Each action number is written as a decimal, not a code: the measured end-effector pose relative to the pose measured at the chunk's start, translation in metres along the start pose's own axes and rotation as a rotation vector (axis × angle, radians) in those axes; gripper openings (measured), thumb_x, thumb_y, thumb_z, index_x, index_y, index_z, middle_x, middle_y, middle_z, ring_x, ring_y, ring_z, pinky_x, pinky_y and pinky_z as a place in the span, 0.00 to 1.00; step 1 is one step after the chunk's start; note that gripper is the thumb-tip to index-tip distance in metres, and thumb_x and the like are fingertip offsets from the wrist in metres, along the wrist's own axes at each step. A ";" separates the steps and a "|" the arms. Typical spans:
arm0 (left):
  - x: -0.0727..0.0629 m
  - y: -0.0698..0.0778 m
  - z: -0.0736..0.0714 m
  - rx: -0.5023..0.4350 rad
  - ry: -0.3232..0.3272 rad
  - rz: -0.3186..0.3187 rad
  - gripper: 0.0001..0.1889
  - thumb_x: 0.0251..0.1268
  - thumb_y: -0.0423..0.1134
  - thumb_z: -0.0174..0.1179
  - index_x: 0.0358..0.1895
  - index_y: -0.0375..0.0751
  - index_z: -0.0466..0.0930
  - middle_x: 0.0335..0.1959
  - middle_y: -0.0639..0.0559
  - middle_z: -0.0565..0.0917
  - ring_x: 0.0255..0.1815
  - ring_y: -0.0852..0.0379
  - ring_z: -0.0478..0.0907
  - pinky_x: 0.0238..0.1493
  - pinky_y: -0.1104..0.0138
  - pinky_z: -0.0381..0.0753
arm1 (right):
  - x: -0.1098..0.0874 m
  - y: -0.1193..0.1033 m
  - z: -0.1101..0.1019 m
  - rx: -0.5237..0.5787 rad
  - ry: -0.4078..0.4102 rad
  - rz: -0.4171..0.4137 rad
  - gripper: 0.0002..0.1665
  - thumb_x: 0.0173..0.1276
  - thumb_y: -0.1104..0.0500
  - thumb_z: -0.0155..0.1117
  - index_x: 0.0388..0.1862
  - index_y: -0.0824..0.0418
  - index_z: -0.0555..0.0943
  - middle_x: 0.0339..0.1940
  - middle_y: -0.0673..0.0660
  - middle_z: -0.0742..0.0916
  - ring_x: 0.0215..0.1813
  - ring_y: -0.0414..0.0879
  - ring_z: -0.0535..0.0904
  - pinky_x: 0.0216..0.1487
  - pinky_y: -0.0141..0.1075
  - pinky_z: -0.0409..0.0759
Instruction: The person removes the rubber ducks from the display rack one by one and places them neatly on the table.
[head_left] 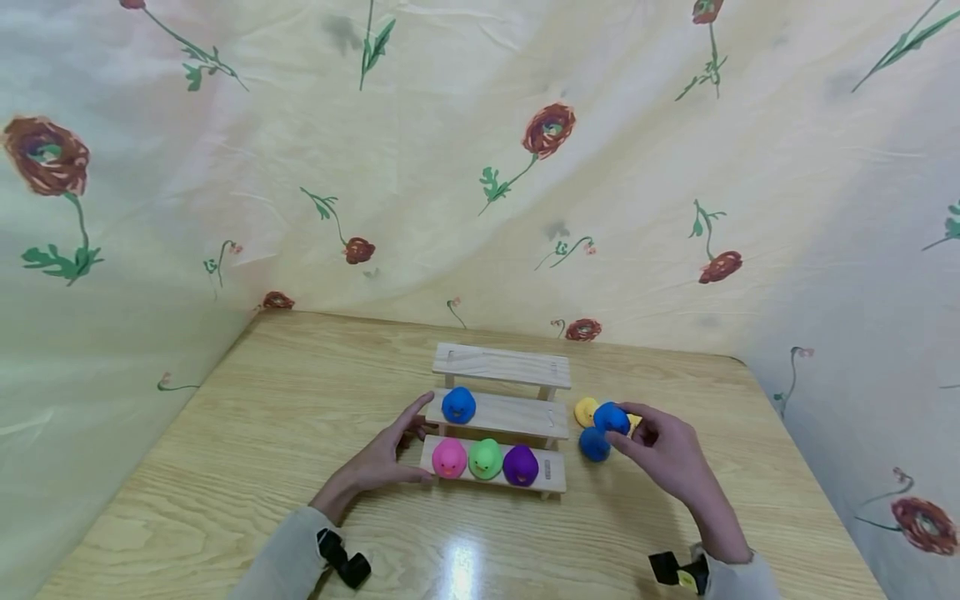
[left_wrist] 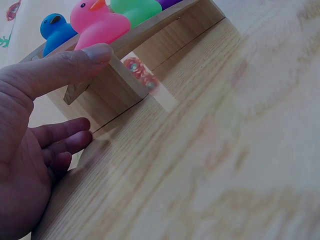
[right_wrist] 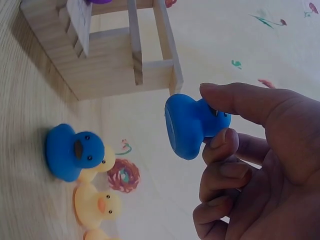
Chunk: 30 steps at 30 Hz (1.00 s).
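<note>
- Clock centre: wooden stand, head view.
- 6, 10 o'clock: open tabletop.
- 3 o'clock: standing blue duck, yellow ducks obstruct low approach.
- 9 o'clock: left hand blocks.
- Middle tier: room toward 3 o'clock of perched duck.

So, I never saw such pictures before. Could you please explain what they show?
No machine here: a person uses a bare left hand and right hand. The wide picture is taken from the head, the other two from the wrists. On the table stands a wooden rack with three steps. The lowest carries a pink duck, green duck and purple duck; the middle one, a blue duck. The left hand is at the rack's left end. The right hand pinches a second blue duck; nearby on the table stand a third blue duck and some yellow ducks.
</note>
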<state>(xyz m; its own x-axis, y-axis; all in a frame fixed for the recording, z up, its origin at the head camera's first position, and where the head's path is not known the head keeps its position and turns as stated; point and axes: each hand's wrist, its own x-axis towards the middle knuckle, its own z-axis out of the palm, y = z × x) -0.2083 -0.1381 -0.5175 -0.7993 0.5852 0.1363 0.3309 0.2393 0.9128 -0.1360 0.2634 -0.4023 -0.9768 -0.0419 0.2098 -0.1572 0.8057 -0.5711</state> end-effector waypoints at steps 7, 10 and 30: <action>0.000 0.000 0.000 0.006 0.001 0.009 0.59 0.53 0.44 0.77 0.82 0.63 0.42 0.61 0.44 0.75 0.57 0.52 0.71 0.63 0.66 0.69 | -0.004 0.015 -0.003 -0.011 -0.008 0.045 0.27 0.65 0.57 0.71 0.60 0.68 0.80 0.21 0.52 0.78 0.21 0.35 0.67 0.23 0.32 0.66; 0.000 0.000 0.000 0.009 0.000 0.010 0.58 0.53 0.44 0.76 0.82 0.63 0.42 0.61 0.44 0.75 0.58 0.52 0.71 0.63 0.66 0.69 | -0.006 0.022 -0.003 -0.011 -0.029 0.071 0.28 0.66 0.56 0.71 0.61 0.69 0.79 0.21 0.52 0.78 0.21 0.36 0.67 0.23 0.32 0.67; 0.000 0.000 0.000 0.003 0.001 0.000 0.59 0.52 0.44 0.77 0.81 0.65 0.42 0.61 0.44 0.75 0.57 0.52 0.71 0.64 0.66 0.68 | -0.011 0.060 0.008 0.023 -0.113 0.153 0.30 0.67 0.56 0.69 0.63 0.72 0.77 0.20 0.52 0.78 0.20 0.36 0.67 0.20 0.31 0.66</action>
<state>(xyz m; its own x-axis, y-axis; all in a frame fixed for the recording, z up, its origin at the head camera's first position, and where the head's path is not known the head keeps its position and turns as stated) -0.2087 -0.1379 -0.5171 -0.8001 0.5842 0.1365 0.3319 0.2415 0.9119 -0.1360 0.3074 -0.4454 -0.9995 0.0134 0.0292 -0.0071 0.7941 -0.6077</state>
